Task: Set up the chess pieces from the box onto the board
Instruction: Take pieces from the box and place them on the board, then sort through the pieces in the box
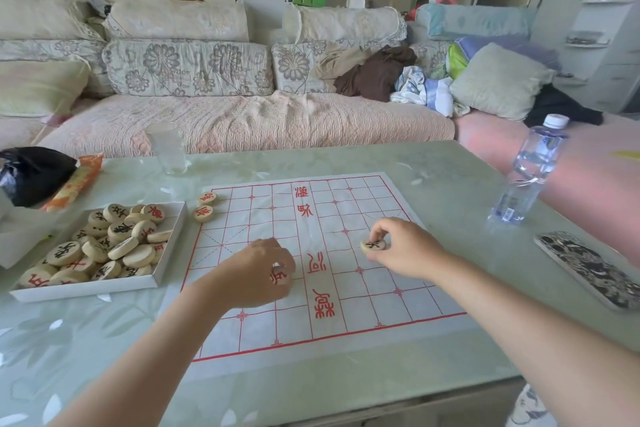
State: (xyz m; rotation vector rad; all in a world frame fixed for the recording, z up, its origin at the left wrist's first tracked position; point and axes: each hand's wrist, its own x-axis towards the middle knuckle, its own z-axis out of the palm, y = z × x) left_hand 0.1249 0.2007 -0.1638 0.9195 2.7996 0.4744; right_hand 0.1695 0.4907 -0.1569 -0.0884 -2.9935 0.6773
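**Piece Placement: Handling and Clearance**

On the paper board [346,253] both of our hands are at work, each closed on one disc. Our left hand [258,272] pinches a red-marked piece [280,277] low over the near-left half, just short of the river lettering; whether it touches the sheet we cannot tell. Our right hand [403,248] grips a black-marked piece [373,245] by its rim on the right half.

Two red pieces [205,207] rest at the far-left border of the board. The remaining stock lies heaped in the white box [169,253], just beside the board's left edge.

We judge the pieces to be light, rigid wooden discs, smooth-faced and unlikely to break. Take each by the rim between thumb and fingers; a face grip hides the character. Stacked discs in the box will likely slide when one is pulled.

The board is thin and creased, so we expect it to shift if dragged on; lower pieces straight down.

The middle and near rows are free. Mind the box wall on the left, the water bottle [530,173] and the phone [588,269] on the right, and the glass [166,147] beyond the far edge.
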